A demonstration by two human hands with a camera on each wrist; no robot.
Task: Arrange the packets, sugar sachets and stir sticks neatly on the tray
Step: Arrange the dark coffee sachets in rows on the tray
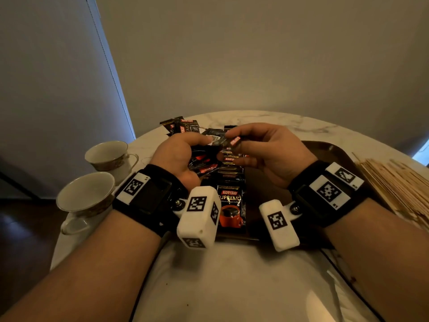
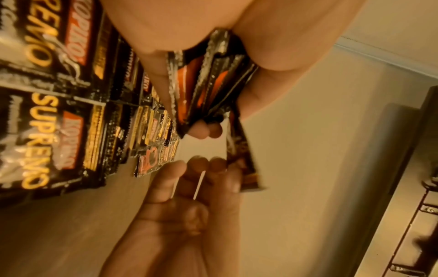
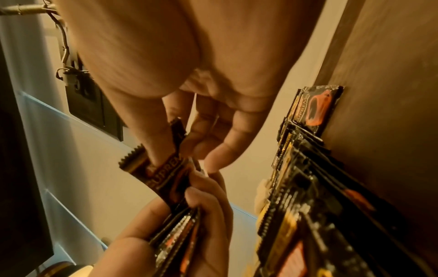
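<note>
- A fanned stack of black-and-orange foil coffee packets (image 2: 208, 90) is gripped in the curled left hand (image 1: 178, 156), above the dark brown rectangular tray (image 1: 329, 152).
- One single packet (image 3: 163, 178) is pinched between thumb and fingertips of the right hand (image 1: 267, 154).
- The single packet is best drawn clear, kept flat, and laid overlapping the shingled packet row (image 1: 229, 182) on the tray.
- Edges are to be aligned with the row.
- The pale wooden stir sticks (image 1: 399, 182) lie on the white marble surface (image 1: 232, 275), off the tray.

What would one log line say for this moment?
left hand: grips packet stack | right hand: pinches one packet | tray: packet row started
</note>
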